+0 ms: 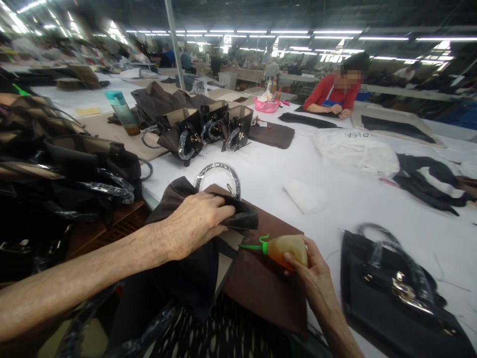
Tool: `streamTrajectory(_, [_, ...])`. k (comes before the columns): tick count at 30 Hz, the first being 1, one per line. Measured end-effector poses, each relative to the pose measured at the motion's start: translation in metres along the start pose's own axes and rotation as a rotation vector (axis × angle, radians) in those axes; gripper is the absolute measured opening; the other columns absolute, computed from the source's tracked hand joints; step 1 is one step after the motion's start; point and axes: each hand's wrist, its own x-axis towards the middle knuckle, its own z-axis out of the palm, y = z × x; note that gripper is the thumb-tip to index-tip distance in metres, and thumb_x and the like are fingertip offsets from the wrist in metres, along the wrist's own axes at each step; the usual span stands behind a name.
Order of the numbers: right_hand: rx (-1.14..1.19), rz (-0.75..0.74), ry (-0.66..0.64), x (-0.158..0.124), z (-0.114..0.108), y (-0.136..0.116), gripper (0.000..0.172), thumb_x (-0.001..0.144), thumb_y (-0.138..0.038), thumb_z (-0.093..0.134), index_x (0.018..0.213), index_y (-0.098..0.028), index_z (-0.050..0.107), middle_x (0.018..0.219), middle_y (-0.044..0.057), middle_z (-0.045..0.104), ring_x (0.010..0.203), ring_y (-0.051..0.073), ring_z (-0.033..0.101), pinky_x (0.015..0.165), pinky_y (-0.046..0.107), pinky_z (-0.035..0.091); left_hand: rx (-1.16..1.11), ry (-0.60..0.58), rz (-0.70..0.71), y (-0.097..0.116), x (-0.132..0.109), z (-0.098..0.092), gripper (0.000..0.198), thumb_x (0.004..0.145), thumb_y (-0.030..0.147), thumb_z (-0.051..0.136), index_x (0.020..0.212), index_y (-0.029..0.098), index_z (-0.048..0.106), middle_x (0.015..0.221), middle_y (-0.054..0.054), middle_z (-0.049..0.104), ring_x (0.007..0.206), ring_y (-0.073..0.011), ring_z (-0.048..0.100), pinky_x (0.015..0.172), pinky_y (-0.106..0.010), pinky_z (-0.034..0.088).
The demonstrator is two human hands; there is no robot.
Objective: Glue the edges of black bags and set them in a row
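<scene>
A dark handbag lies partly on the table's near edge, its plastic-wrapped handle standing up at the far side. My left hand is closed on the folded dark edge of this bag, fingertips partly hidden in the fold. In my right hand is a squeeze bottle with amber liquid and a green nozzle. The bottle lies level, its tip pointing left at the bag's opening. Under it spreads a brown panel; whether it is joined to the bag I cannot tell.
A black handbag with gold hardware lies at the right. Several handbags stand farther back beside a teal bottle, and more crowd the left. A white bag and pink basket lie beyond. Across the table a person in red leans in.
</scene>
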Motion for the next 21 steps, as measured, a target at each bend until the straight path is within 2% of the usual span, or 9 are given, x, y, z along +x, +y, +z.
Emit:
streamTrajectory(8, [-0.023,0.050,0.009,-0.014,-0.002,-0.002,0.049,0.066,-0.044,0.071,0.106,-0.025,0.050,0.084,-0.002,0.057,0.055,0.015,0.051,0.047,0.026,0.048,0.008,0.018,0.025,0.000,-0.006,0.006,0.018,0.087,0.026,0.048,0.101,0.018,0.056,0.095,-0.007,0.059,0.091,-0.0215,0.054,0.079,-0.033,0.043])
streamTrajectory(12, [-0.006,0.032,0.007,-0.015,-0.001,0.005,0.045,0.070,-0.042,0.068,0.108,-0.025,0.050,0.087,-0.001,0.058,0.063,0.017,0.053,0.048,0.025,0.048,-0.034,0.027,0.020,0.002,-0.015,0.010,0.017,0.087,0.026,0.047,0.100,0.018,0.056,0.094,-0.006,0.059,0.089,-0.0209,0.054,0.077,-0.032,0.043])
streamTrajectory(21, [-0.038,0.015,0.007,-0.019,0.004,0.012,0.048,0.069,-0.043,0.070,0.109,-0.027,0.050,0.092,-0.001,0.058,0.072,0.019,0.054,0.049,0.025,0.049,-0.068,0.068,-0.007,0.008,-0.030,0.024,0.016,0.087,0.024,0.048,0.098,0.016,0.057,0.089,-0.006,0.059,0.084,-0.0210,0.054,0.073,-0.034,0.042])
